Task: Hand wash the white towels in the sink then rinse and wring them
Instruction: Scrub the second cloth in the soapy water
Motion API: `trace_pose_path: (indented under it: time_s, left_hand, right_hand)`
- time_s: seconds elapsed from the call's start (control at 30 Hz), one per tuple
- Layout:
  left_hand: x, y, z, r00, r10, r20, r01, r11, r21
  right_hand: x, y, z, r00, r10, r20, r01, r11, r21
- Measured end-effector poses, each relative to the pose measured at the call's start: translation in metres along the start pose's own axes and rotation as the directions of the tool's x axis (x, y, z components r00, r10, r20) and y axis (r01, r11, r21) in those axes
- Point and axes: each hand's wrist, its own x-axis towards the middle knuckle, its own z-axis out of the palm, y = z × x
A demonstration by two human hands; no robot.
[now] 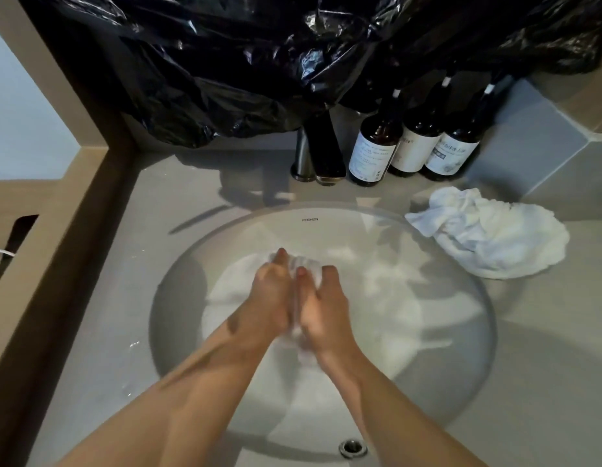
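A round white sink [474, 298] holds a wet white towel [387, 298] that spreads across the basin. My left hand [271, 294] and my right hand [323, 305] are pressed side by side over the middle of the sink. Both grip a bunched fold of that towel between them. The fold sticks out above the fingers. A second white towel [491, 230] lies crumpled on the counter at the sink's right rim, apart from both hands.
A dark faucet [321, 153] stands behind the sink. Three brown bottles [373, 150] with white labels stand to its right. Black plastic sheeting [259, 55] hangs over the back wall. A grey counter [100, 332] surrounds the basin, with an overflow hole [352, 448] at the near rim.
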Motion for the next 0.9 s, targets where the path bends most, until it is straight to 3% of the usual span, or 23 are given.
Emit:
trace_pose_path:
  time_s: [0.07,0.2,0.3,0.4,0.5,0.57,0.67,0.73,0.8,0.9]
  left_hand:
    - [0.005,0.003,-0.005,0.998,0.04,0.037,-0.042,0.998,0.052]
    - [0.002,-0.009,0.003,0.986,0.035,0.162,-0.034,0.999,-0.009]
    - [0.008,-0.009,-0.009,0.942,0.042,0.334,-0.025,0.998,-0.055]
    - [0.022,-0.009,-0.021,0.906,0.116,0.407,-0.099,0.993,-0.061]
    - [0.027,-0.014,-0.024,0.893,0.185,0.41,-0.198,0.98,-0.011]
    - [0.026,-0.019,-0.02,0.921,0.199,0.334,-0.217,0.976,0.016]
    - [0.031,-0.019,-0.012,0.96,0.272,0.058,-0.278,0.928,0.247]
    - [0.028,-0.016,-0.01,0.95,0.311,0.027,-0.31,0.929,0.2]
    - [0.025,-0.011,-0.012,0.95,0.303,0.068,-0.31,0.94,0.142]
    - [0.011,-0.004,-0.019,0.882,0.264,0.391,-0.268,0.962,-0.046]
  right_hand:
    - [0.003,0.0,0.003,0.999,-0.004,0.038,0.007,0.997,-0.071]
    - [0.032,0.017,-0.004,0.991,0.106,-0.081,-0.11,0.993,-0.043]
    - [0.041,0.031,-0.008,0.96,0.228,-0.16,-0.21,0.97,0.121]
    - [0.043,0.033,-0.017,0.92,0.389,0.052,-0.378,0.842,0.384]
    - [0.04,0.033,-0.024,0.855,0.453,0.254,-0.518,0.776,0.359]
    - [0.037,0.026,-0.022,0.864,0.462,0.201,-0.502,0.825,0.258]
    - [0.037,0.016,-0.015,0.908,0.401,0.121,-0.419,0.875,0.241]
    - [0.035,0.006,-0.014,0.929,0.35,0.12,-0.369,0.891,0.262]
    - [0.034,-0.002,-0.014,0.942,0.313,0.122,-0.335,0.895,0.295]
    - [0.038,-0.008,-0.016,0.952,0.307,0.01,-0.293,0.898,0.33]
